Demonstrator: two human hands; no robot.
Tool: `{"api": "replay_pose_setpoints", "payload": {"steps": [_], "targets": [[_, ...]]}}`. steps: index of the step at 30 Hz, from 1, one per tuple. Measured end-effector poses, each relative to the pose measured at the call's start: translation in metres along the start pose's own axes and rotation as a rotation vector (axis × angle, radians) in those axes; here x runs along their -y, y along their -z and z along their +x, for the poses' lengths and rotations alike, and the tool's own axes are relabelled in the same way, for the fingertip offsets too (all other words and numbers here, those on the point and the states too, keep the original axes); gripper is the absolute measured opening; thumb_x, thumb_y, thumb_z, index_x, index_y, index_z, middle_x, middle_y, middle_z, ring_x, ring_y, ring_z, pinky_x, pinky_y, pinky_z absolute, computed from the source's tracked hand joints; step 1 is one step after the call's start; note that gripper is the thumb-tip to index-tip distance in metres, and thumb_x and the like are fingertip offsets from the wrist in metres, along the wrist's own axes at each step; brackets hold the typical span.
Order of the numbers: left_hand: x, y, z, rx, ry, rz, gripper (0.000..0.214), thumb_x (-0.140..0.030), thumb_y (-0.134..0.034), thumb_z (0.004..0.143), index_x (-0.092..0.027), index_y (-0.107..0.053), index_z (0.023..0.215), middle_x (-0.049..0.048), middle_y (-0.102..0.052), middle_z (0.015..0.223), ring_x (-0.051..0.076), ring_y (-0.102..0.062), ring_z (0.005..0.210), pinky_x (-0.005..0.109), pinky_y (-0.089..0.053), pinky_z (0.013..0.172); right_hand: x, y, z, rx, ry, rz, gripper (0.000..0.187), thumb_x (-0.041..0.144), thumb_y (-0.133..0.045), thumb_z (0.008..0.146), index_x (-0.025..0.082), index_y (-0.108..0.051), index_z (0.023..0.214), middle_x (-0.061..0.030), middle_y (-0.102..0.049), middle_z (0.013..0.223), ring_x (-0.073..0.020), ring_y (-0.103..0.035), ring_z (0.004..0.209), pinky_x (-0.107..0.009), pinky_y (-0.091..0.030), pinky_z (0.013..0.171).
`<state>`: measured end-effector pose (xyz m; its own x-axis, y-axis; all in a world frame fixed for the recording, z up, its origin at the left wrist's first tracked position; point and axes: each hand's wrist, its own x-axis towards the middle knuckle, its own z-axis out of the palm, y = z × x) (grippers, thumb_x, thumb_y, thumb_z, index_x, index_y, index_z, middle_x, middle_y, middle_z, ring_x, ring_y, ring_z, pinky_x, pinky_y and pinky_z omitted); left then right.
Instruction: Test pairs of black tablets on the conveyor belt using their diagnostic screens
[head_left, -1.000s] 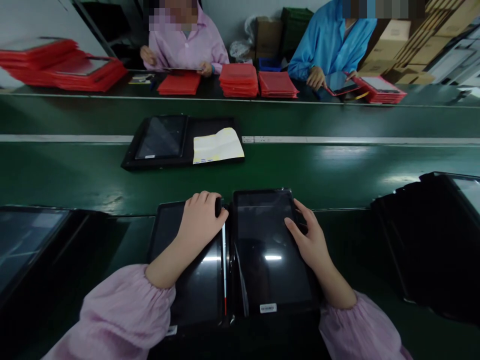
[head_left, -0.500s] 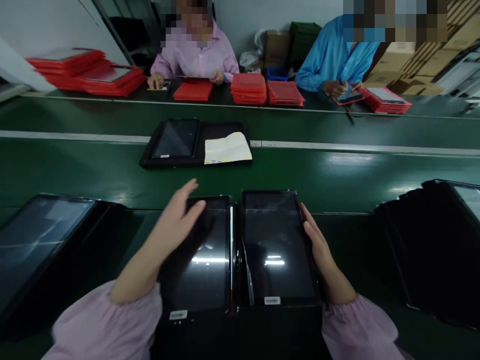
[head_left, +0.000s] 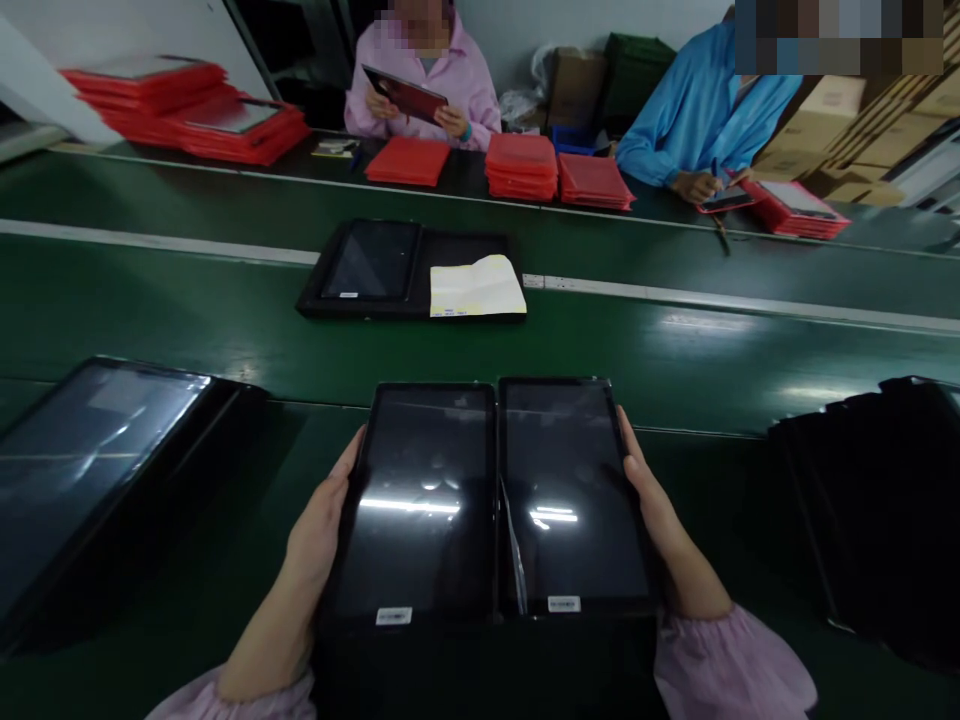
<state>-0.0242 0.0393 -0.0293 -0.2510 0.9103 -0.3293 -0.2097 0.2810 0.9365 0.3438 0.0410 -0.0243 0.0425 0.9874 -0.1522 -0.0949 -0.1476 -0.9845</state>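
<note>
Two black tablets lie side by side in front of me, the left tablet (head_left: 420, 500) and the right tablet (head_left: 574, 495), each with a white label at its near edge. My left hand (head_left: 319, 525) grips the outer left edge of the left tablet. My right hand (head_left: 660, 515) presses flat against the outer right edge of the right tablet, fingers stretched along it. Both tablets rest on a dark stack at the near side of the green bench (head_left: 675, 370).
An open black case (head_left: 409, 268) with a tablet and a yellow paper (head_left: 476, 285) lies on the green belt. Stacks of black tablets stand at left (head_left: 90, 460) and right (head_left: 877, 500). Across the belt two people handle red cases (head_left: 521, 165).
My left hand came off the top of the left tablet and moved down to its left edge. My right hand slid from the right tablet's screen to its right edge. The camera shifted left.
</note>
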Motion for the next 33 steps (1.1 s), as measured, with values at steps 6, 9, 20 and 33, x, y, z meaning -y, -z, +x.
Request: {"api": "replay_pose_setpoints", "payload": {"steps": [6,9,20,33], "targets": [[-0.012,-0.007,-0.003,-0.022,0.018,0.009,0.08,-0.04,-0.08,0.08,-0.025,-0.061,0.156,0.0057,-0.064,0.159,0.036,-0.044,0.157,0.043,-0.036,0.13,0.005,-0.006,0.0,0.019,-0.03,-0.046,0.078,0.069,-0.063,0.098,0.046,-0.036,0.168,0.0016,-0.044,0.174,-0.0329,-0.05,0.155,-0.058,-0.046,0.126],[-0.016,-0.009,-0.006,-0.005,0.022,0.028,0.092,-0.037,-0.079,0.076,-0.023,-0.051,0.163,0.0071,-0.066,0.157,0.037,-0.046,0.156,0.044,-0.035,0.13,0.009,-0.003,-0.002,-0.03,0.075,-0.155,0.072,0.069,-0.065,0.096,0.044,-0.048,0.162,0.0019,-0.046,0.173,-0.0323,-0.044,0.16,-0.057,-0.041,0.13],[-0.019,-0.009,0.016,-0.065,0.111,0.212,0.095,-0.038,-0.084,0.065,-0.028,-0.058,0.155,0.0094,-0.072,0.147,0.042,-0.062,0.141,0.049,-0.056,0.114,0.045,0.006,-0.034,0.055,0.572,-0.786,0.028,0.046,-0.06,0.106,0.039,-0.085,0.116,-0.001,-0.066,0.156,-0.038,-0.046,0.157,-0.064,-0.049,0.121],[-0.022,-0.005,0.031,-0.075,0.081,-0.094,0.064,-0.049,-0.082,0.063,-0.022,-0.077,0.121,0.0101,-0.082,0.122,0.042,-0.072,0.123,0.053,-0.062,0.103,0.065,-0.035,-0.048,0.241,0.787,-1.021,0.025,0.027,-0.063,0.103,0.032,-0.087,0.107,-0.0026,-0.068,0.153,-0.0364,-0.047,0.156,-0.058,-0.062,0.109]]}}
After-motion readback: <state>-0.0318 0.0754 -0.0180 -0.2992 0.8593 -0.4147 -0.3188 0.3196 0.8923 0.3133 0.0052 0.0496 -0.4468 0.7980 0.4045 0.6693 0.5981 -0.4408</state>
